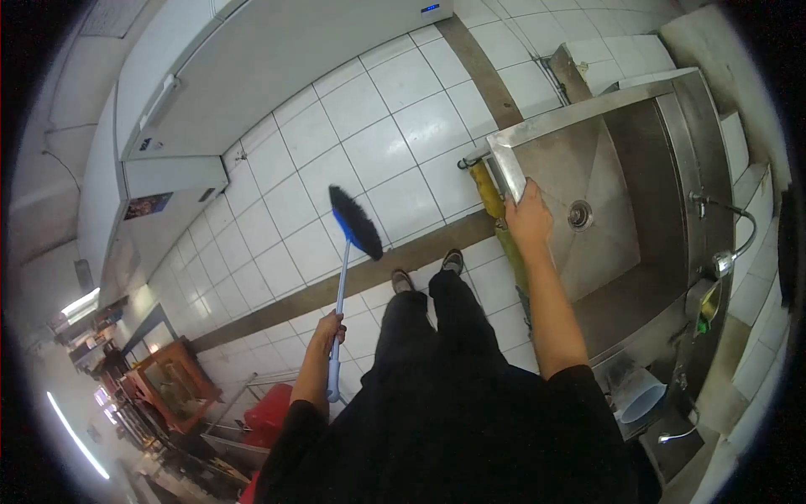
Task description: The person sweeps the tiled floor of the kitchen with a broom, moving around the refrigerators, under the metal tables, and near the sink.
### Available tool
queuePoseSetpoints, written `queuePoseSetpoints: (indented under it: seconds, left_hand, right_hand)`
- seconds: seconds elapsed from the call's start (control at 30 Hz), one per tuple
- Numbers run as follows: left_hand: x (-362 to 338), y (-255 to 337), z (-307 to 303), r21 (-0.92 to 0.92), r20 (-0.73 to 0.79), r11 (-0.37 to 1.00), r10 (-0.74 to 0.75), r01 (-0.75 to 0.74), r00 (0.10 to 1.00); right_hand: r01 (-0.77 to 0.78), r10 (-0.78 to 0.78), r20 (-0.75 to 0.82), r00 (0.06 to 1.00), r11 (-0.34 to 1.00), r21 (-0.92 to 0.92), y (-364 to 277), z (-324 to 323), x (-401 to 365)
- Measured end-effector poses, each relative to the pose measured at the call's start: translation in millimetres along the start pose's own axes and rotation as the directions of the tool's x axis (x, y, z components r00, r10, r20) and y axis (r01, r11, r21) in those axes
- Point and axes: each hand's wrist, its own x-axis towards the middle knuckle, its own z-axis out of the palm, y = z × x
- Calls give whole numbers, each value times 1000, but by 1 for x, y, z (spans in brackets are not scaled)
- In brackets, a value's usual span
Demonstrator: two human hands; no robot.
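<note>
Kitchen-type room: stainless-steel sink [600, 168] with faucet [739, 227], tiled floor [403, 126], large white appliance [277, 59] opposite.

The bare left hand [327, 332] was closed, its fingers curled, the bare left forearm [311, 374] angled forward from a short black sleeve [295, 433]. The bare right forearm [554, 311] stretched farther forward, the bare right hand [529, 220] gripping with bent fingers.
</note>
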Motion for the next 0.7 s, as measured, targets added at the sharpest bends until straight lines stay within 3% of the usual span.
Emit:
queuePoseSetpoints:
  seconds: [0.1,0.13,0.2,0.27,0.3,0.37,0.47,0.53,0.7]
  left_hand:
    - [5,1,-7,266,-187,962,118,-65,975]
    - [-7,6,-2,267,-186,961,124,-71,975]
    - [-47,14,13,60,-144,965,262,-255,954]
    - [-102,52,50,133,-192,964,255,-232,948]
    - [-125,80,69,155,-122,959,256,-237,959]
    - [-121,124,100,151,29,951,270,-271,963]
    - [-102,226,182,154,292,904,344,-398,893]
    - [-38,283,243,63,520,890,356,-451,776]
    - [63,400,436,80,698,929,207,-362,686]
  right_hand:
    - [-14,14,20,1000,1000,-7,-3,-5,3]
    - [-31,32,43,999,999,-20,-3,-4,4]
    - [-47,50,72,996,998,-45,-2,-2,7]
    - [4,-5,-14,1000,1000,-29,-2,3,7]
    - [22,-22,-1,1000,999,-35,-4,4,10]
    - [-85,87,63,994,996,-31,-7,5,12]
    - [-128,136,106,985,988,-84,-9,6,15]
    - [-159,171,99,980,980,-119,-5,12,17]
    - [-213,239,136,961,960,-179,-2,11,25]
